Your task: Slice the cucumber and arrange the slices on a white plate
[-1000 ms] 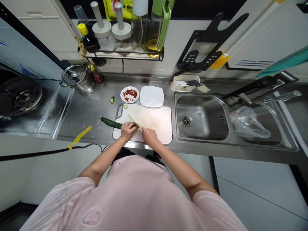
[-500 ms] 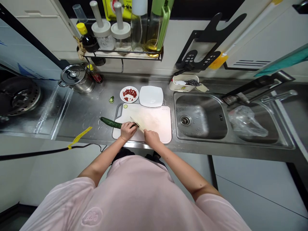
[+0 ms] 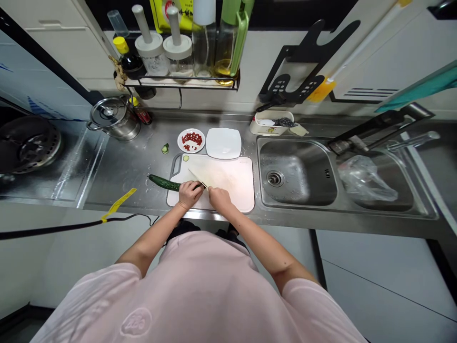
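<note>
A long green cucumber (image 3: pixel 163 183) lies across the left edge of the white cutting board (image 3: pixel 235 186). My left hand (image 3: pixel 189 194) is closed over its right end, pressing it on the board. In my right hand (image 3: pixel 219 198) is the handle of a kitchen knife (image 3: pixel 196 176); its blade points up and left, close by my left fingertips and the cucumber's end. My left fingers hide where the blade meets the cucumber. One pale cucumber slice (image 3: pixel 186 158) rests near the board's upper left corner.
Behind the board stand a plate of chopped red pieces (image 3: pixel 191 140) and a white rectangular plate (image 3: pixel 223 143). Green scraps (image 3: pixel 164 148) lie on the steel counter. A sink (image 3: pixel 298 176) is at the right, a lidded pot (image 3: pixel 113 118) at the left, a condiment rack (image 3: pixel 182 86) above.
My right hand has moved forward and slightly left with the knife, so the blade reaches further over the board. My left hand and the cucumber stay in place.
</note>
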Action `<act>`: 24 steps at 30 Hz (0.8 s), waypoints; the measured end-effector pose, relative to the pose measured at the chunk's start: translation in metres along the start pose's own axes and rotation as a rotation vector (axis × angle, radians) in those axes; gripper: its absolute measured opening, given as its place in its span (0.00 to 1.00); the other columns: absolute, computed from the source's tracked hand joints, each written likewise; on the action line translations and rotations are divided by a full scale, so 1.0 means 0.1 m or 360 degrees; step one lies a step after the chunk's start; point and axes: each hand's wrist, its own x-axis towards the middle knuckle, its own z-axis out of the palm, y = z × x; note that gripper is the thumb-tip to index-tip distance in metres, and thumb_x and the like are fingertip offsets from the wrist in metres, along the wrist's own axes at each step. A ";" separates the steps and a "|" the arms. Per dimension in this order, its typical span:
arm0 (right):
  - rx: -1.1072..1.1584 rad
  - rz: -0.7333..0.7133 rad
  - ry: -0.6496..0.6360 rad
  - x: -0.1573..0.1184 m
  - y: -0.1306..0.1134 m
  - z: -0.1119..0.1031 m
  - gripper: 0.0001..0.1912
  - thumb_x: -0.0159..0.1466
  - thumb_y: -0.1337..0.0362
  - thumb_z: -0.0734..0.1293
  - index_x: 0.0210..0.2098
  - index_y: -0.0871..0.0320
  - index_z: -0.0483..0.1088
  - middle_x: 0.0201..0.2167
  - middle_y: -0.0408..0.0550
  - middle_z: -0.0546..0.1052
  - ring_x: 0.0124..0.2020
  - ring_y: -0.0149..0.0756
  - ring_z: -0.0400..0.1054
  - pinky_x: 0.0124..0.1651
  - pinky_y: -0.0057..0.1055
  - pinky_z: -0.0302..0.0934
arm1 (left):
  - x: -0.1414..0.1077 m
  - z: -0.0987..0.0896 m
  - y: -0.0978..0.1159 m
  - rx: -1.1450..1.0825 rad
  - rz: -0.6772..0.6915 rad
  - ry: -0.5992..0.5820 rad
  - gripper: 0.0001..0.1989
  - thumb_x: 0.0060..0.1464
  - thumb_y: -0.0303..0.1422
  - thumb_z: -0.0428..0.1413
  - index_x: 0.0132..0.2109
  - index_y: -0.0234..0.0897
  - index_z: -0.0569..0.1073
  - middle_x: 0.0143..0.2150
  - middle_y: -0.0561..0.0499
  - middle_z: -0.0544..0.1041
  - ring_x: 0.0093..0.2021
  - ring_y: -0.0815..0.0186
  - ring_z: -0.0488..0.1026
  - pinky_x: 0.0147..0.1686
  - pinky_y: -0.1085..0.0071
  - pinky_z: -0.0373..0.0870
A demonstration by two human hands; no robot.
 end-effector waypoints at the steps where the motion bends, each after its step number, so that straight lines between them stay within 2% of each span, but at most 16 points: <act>1: -0.0011 0.0009 -0.0028 -0.05 0.03 0.01 0.13 0.66 0.71 0.52 0.44 0.60 0.65 0.38 0.56 0.76 0.42 0.41 0.72 0.41 0.32 0.61 | 0.00 0.00 0.00 0.0002 -0.0001 0.0002 0.08 0.57 0.37 0.51 0.36 0.46 0.76 0.41 0.50 0.77 0.41 0.64 0.69 0.39 0.64 0.58; 7: -0.0026 -0.0005 -0.0089 -0.24 0.17 0.07 0.12 0.65 0.71 0.54 0.44 0.60 0.65 0.38 0.56 0.76 0.42 0.42 0.71 0.41 0.32 0.60 | 0.00 0.00 0.02 -0.0024 -0.0022 -0.0013 0.08 0.58 0.37 0.51 0.37 0.47 0.76 0.41 0.50 0.77 0.41 0.63 0.69 0.39 0.64 0.58; 18: 0.0009 -0.0009 0.0032 0.05 -0.01 0.01 0.13 0.66 0.72 0.52 0.45 0.60 0.65 0.38 0.55 0.76 0.42 0.40 0.71 0.41 0.31 0.60 | 0.00 0.01 0.00 0.0007 -0.0006 -0.0009 0.09 0.58 0.37 0.51 0.36 0.46 0.76 0.41 0.50 0.77 0.41 0.63 0.69 0.39 0.63 0.58; 24: 0.0003 0.0005 -0.0065 -0.16 0.14 0.06 0.13 0.65 0.72 0.54 0.45 0.60 0.66 0.39 0.56 0.76 0.43 0.41 0.71 0.42 0.31 0.59 | 0.00 0.02 0.01 0.0039 -0.0009 -0.0003 0.10 0.58 0.38 0.50 0.35 0.45 0.76 0.40 0.48 0.76 0.40 0.63 0.69 0.37 0.64 0.58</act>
